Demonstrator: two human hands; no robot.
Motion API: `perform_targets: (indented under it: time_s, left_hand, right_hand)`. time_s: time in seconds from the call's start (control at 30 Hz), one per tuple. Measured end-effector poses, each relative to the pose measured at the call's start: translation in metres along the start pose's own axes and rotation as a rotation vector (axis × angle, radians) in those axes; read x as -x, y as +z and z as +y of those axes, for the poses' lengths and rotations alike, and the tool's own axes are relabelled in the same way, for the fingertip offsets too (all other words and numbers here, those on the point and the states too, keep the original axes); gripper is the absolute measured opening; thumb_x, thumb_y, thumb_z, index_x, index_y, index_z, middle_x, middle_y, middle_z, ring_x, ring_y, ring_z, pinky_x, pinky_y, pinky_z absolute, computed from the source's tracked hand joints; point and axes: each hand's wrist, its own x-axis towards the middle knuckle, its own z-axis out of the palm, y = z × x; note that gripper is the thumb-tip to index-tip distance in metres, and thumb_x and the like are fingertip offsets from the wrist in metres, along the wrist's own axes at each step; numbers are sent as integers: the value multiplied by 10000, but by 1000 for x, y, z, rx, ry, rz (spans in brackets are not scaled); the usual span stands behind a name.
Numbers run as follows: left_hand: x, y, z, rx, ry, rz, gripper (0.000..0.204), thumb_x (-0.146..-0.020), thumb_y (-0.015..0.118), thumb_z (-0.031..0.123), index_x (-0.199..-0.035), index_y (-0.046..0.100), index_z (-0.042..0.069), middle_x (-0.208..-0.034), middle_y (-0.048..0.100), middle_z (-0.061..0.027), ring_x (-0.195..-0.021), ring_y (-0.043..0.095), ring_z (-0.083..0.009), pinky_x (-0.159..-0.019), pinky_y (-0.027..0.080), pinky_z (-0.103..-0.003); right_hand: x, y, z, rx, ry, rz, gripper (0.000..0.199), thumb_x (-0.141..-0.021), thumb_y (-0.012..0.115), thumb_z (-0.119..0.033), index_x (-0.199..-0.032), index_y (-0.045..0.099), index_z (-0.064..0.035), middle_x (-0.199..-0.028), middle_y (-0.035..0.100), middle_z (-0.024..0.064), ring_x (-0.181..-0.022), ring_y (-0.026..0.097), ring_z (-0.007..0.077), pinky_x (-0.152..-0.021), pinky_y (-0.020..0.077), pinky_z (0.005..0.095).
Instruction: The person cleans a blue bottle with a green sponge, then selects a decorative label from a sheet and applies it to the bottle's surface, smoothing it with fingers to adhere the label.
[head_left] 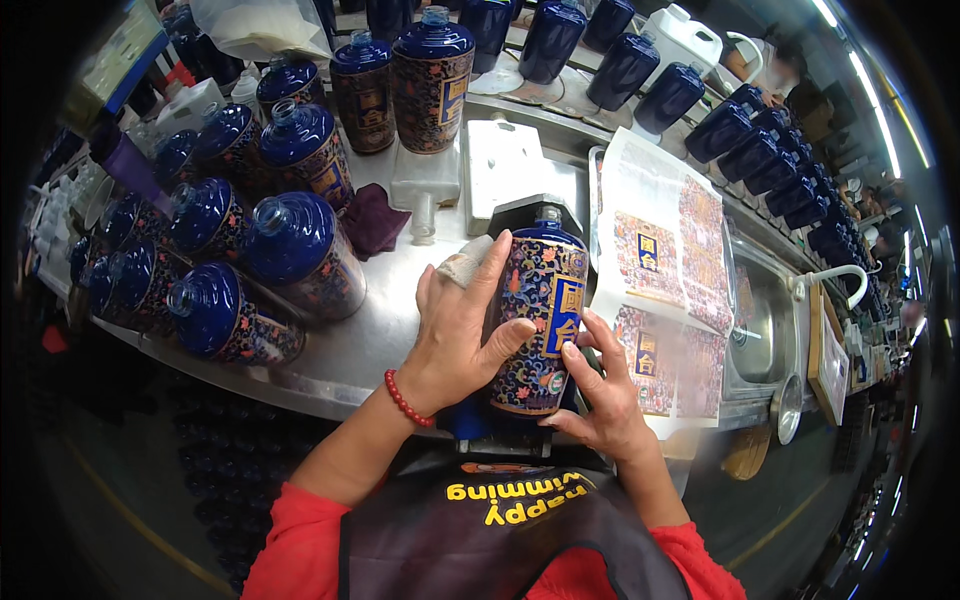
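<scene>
Bottle in hand (pixel 540 320): dark blue neck and shoulder, patterned floral wrap with a blue-and-gold square panel; stands near upright at the near edge of the surface, centre of view, held between both hands.
Finished bottles (pixel 290 250): cluster at 9 to 11 o'clock of the held bottle, same blue tops and patterned wraps; the nearest ones lie tilted on their sides, those farther back stand upright.
Surface (pixel 350 350): bare steel, carries the bottles and the label sheets.
Left hand (pixel 462 330): grip clamped on the bottle's left flank, fingers spread over the wrap, thumb pointing toward the panel; a pale cloth (pixel 465 262) is tucked under the fingertips at the bottle's shoulder; red bead bracelet (pixel 405 400) on the wrist.
Purple cloth (pixel 372 220): lies on the surface at 10 o'clock of the held bottle, well apart from it.
Right hand (pixel 600 385): grip pressed on the bottle's lower right side, fingertips on the edge of the wrap, thumb under the base.
Label sheets (pixel 665 270): printed stack at 3 o'clock, just beside the bottle, showing the same pattern.
Sink (pixel 765 330): steel basin at 3 o'clock, beyond the sheets.
Plain blue bottles (pixel 770 160): unwrapped row at 1 to 2 o'clock, running along the far edge.
</scene>
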Motion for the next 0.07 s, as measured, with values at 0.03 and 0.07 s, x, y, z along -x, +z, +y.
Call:
perform_targets:
  time_s: [0.03,0.07]
  left_hand:
    - [2,0,1,1,0,1,873,-974,496,668,-1591,335,72,-1461,485,-236,-1353,430,-387,-1142,187,-562]
    - [5,-1,2,-12,-1,-24,892,-963,487,694,-1596,330,86,-1494,450,-245,-1384,399,-389,-1142,156,-621]
  right_hand:
    - [-1,0,0,-3,-2,4,851,-675,932,-262,-1427,566,-107,-1551,366,280,-1238,573,405,-1029,499,489]
    - [-2,0,-1,-11,-4,9,852,-676,932,-263,-1429,565,-108,-1552,365,279,-1240,571,405,-1029,499,489]
